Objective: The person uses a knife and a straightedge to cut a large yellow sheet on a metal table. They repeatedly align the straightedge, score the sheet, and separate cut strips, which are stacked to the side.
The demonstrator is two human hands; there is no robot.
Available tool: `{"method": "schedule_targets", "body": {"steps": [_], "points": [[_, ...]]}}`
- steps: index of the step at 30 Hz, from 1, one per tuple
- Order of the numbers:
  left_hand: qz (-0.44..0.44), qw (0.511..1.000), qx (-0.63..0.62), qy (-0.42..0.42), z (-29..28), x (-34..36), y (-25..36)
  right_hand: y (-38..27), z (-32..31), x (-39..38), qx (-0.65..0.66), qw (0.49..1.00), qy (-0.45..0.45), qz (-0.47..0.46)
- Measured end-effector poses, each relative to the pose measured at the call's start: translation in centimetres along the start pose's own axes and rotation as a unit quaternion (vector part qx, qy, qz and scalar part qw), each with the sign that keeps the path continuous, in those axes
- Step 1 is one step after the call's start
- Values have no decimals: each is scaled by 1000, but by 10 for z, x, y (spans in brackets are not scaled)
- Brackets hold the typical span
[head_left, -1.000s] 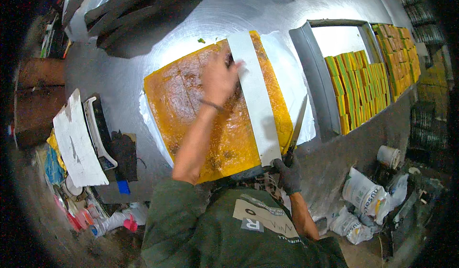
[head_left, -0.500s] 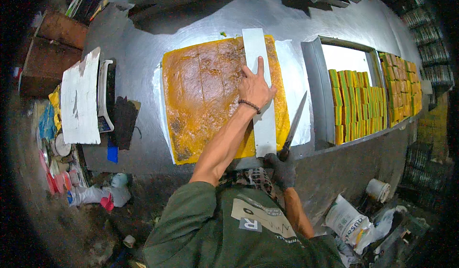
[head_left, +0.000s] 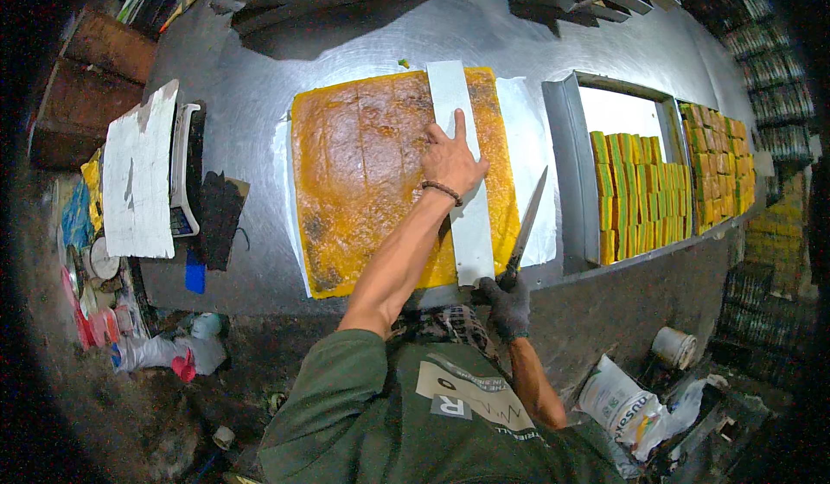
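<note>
A large flat slab of yellow cake with a glossy brown top (head_left: 363,156) lies on white paper (head_left: 534,138). Faint straight lines run across its top. A long pale flat ruler (head_left: 471,233) lies lengthwise over the slab's right part. My left hand (head_left: 452,160), bare, with a beaded bracelet at the wrist, rests on the ruler, index finger stretched along it and fingers apart. My right hand (head_left: 508,304), in a dark grey glove, grips a long knife (head_left: 529,229) at the slab's near right corner, beside the ruler's near end. The blade points away from me.
To the right, a metal frame tray (head_left: 562,104) holds rows of yellow-green cut pieces (head_left: 640,199); brown-topped pieces (head_left: 718,164) stand beyond. A scale (head_left: 184,173) with a worn white board (head_left: 141,177) is on the left. Dark metal strips (head_left: 320,9) lie at the back of the metal table (head_left: 233,121).
The ruler's far end has swung slightly left over the slab and come a little nearer, my left hand moving with it. The knife stays in my right hand, near the same corner.
</note>
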State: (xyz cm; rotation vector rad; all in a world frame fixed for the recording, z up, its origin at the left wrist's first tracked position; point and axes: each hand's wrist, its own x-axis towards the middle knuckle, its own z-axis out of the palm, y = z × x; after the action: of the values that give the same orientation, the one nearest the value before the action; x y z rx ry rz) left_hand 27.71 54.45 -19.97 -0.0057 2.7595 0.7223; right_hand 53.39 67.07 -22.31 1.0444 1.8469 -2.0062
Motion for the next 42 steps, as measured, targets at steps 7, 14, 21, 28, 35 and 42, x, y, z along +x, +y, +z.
{"method": "schedule_targets", "body": {"steps": [7,14,21,28,35,42], "points": [[-5,1000,23,8,2,0,0,-8,0,-5,-127,991,12,-41],[12,1000,3,17,5,3,-4,-20,2,-4,-262,964,50,14],[24,999,10,-23,13,18,-10,-13,-2,-7,-255,965,47,-44],[28,997,24,-73,7,28,-15,-14,1,-11,-182,982,38,-43],[21,994,29,-107,-2,26,-14,-1,-3,0,-200,979,40,-19],[27,991,47,-126,-11,25,-15,-25,-18,-2,-298,948,62,-93]]}}
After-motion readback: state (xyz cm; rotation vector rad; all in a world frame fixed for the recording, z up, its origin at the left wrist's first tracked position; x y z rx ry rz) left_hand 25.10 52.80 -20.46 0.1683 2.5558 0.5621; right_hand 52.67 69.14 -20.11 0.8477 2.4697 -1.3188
